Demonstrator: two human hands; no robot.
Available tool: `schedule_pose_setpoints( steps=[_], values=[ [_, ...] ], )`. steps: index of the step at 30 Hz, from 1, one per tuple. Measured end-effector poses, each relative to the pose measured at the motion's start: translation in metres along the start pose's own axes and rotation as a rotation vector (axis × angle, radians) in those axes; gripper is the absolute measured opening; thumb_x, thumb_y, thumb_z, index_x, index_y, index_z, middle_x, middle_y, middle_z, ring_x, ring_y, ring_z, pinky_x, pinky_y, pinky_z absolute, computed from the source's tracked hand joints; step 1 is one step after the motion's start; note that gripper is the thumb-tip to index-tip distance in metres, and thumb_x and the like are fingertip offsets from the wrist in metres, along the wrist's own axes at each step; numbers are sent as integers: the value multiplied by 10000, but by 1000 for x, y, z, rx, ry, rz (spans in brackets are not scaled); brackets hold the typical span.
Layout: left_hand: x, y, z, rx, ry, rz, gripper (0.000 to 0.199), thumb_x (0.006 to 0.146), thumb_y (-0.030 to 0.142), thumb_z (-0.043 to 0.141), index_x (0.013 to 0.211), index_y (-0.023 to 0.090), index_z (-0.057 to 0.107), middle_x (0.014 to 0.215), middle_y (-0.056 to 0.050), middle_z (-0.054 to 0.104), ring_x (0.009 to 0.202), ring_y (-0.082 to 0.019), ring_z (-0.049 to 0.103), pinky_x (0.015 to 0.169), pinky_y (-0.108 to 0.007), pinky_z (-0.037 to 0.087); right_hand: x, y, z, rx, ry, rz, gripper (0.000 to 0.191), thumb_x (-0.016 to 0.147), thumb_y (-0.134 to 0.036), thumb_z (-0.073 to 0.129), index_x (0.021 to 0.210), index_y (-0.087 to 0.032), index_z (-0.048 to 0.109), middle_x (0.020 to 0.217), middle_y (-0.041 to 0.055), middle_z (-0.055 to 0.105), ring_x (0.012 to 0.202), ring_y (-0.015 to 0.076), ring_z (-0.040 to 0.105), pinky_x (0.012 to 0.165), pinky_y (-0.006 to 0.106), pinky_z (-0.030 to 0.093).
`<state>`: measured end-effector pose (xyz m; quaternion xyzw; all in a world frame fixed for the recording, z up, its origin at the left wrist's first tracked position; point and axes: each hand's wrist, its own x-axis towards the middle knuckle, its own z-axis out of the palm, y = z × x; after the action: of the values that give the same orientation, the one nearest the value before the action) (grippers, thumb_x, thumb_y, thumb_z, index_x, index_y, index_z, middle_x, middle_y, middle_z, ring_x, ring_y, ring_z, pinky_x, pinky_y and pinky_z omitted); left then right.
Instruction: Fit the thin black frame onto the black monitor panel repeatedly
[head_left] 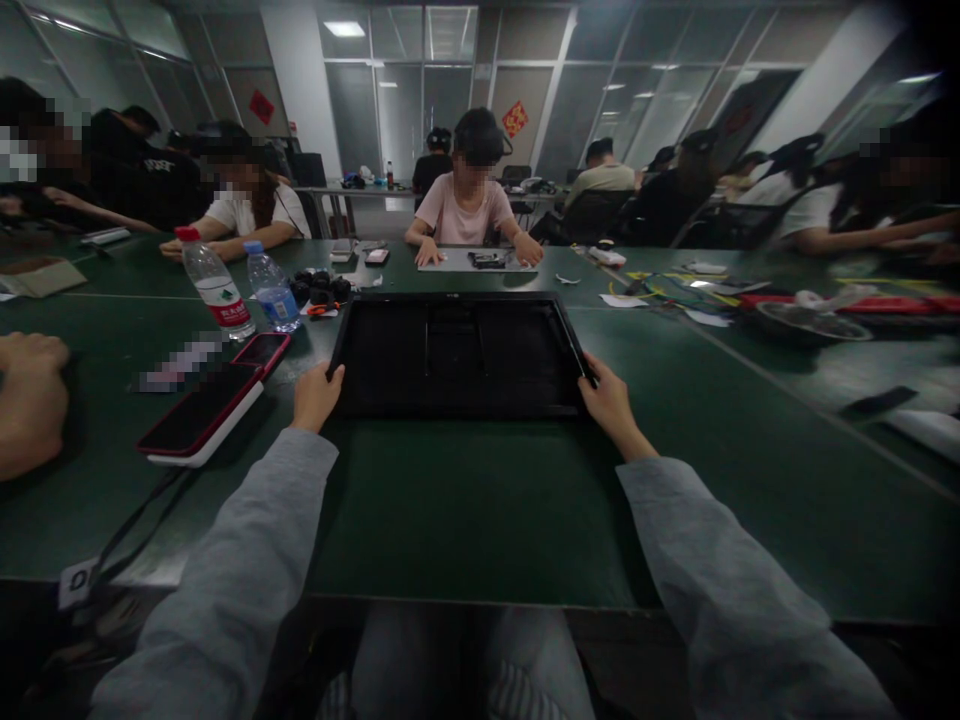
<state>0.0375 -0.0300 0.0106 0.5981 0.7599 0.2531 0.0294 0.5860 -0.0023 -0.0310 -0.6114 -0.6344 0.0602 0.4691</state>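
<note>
With our grey-sleeved left hand (315, 400) and right hand (609, 405), we are pinching the black, rectangular, plastic-looking panel (455, 355) by its opposite short edges, presumably balancing it evenly. It is lying before us, on or just above the smooth green tabletop (480, 510); which, we cannot tell.

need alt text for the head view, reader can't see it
The wearer's left hand and right hand grip opposite side edges of a framed black panel at a green table. To the left stand a red-capped bottle and a blue-capped bottle; across the table sits a person in a pink top.
</note>
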Motion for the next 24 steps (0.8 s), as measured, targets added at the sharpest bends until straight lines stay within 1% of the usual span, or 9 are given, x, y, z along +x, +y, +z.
schedule_pose_setpoints(
  steps=[3,6,9,12,15,18,20,22,24],
  values=[
    [2,-2,4,-18,4,-5,491,1047,494,463,1199,142,770,1113,-217,784,1008,-366,720,889,-418,505,1,1,1,-6,-28,24,658,821,-268,558,1462,-156,647,1448,138,680,1375,328,628,1238,560,433],
    [5,-3,6,-51,3,-22,559,1081,523,372,1182,151,778,1127,-213,787,1035,-356,717,892,-405,490,3,2,4,-16,-68,66,694,832,-269,542,1509,-120,588,1474,168,655,1381,335,622,1226,561,444],
    [7,-2,4,-38,-22,-57,608,1104,495,292,1148,152,792,1167,-225,783,1075,-359,714,902,-406,478,3,-1,5,-54,-77,68,688,856,-273,518,1521,-102,568,1470,186,651,1360,334,634,1204,543,467],
    [8,1,1,-9,-56,-61,616,1102,494,287,1190,142,785,1210,-243,772,1114,-383,710,913,-425,478,0,-7,2,-138,-45,61,639,883,-289,515,1492,-121,609,1382,186,702,1255,335,683,1145,546,506],
    [7,3,-1,7,-75,-65,627,1102,511,279,1235,144,770,1233,-246,766,1156,-394,705,943,-443,488,-2,-12,-1,-244,3,88,561,918,-373,549,1426,-175,679,1231,171,757,1109,340,713,1042,556,546],
    [3,6,-1,-1,-75,-78,642,1102,527,270,1242,144,765,1233,-246,765,1173,-401,704,976,-467,498,-2,-14,-3,-247,38,105,575,937,-458,559,1407,-151,684,1155,190,766,1059,344,712,1002,547,544],
    [0,8,-2,-27,-33,-68,625,1102,519,288,1335,134,722,1260,-238,757,1188,-394,700,1002,-478,503,0,-14,-3,-204,44,97,607,950,-486,536,1420,-124,665,1142,202,764,1047,337,714,1002,532,539],
    [-2,10,-2,-53,50,-28,610,1098,489,330,1468,104,624,1333,-238,726,1241,-382,678,1041,-478,503,1,-14,-3,-182,57,99,613,967,-508,495,1413,-125,668,1136,202,764,1036,327,715,1001,520,537],
    [-3,11,-1,-64,135,29,622,1086,456,379,1544,64,534,1402,-252,678,1305,-376,640,1082,-476,493,2,-14,-3,-187,95,126,613,985,-529,445,1388,-136,687,1132,200,764,1028,325,714,1000,522,534]
  ],
)
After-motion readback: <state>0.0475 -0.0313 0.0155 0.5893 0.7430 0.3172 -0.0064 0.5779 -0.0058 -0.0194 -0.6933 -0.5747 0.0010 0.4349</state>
